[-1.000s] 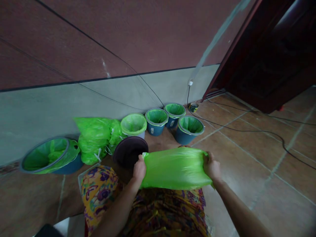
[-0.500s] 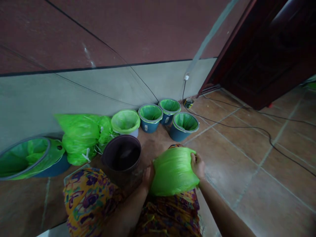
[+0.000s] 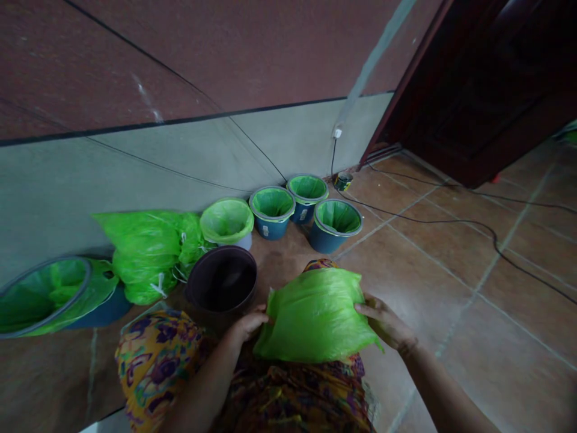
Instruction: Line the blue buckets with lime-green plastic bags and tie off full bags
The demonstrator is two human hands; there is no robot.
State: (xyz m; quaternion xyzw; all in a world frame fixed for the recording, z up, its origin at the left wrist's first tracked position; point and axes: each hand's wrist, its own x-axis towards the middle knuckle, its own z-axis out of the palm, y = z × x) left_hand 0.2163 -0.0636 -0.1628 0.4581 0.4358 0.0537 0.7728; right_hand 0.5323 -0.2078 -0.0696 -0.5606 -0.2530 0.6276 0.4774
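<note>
I hold a bright green plastic bag in front of me, over my patterned lap. My left hand grips its left edge. On the bag's right edge rests my right hand, its fingers pinching the plastic. An unlined dark brown bucket stands just left of the bag, close to my left hand.
Along the wall stand blue buckets lined with green bags, a white one, tied full green bags and a large lined bucket at far left. Black cables cross the tiled floor. A dark door is at right.
The bag was stretched wide between both hands, then bunched together, and now it is spread out again. The view has shifted a little to the right and down.
</note>
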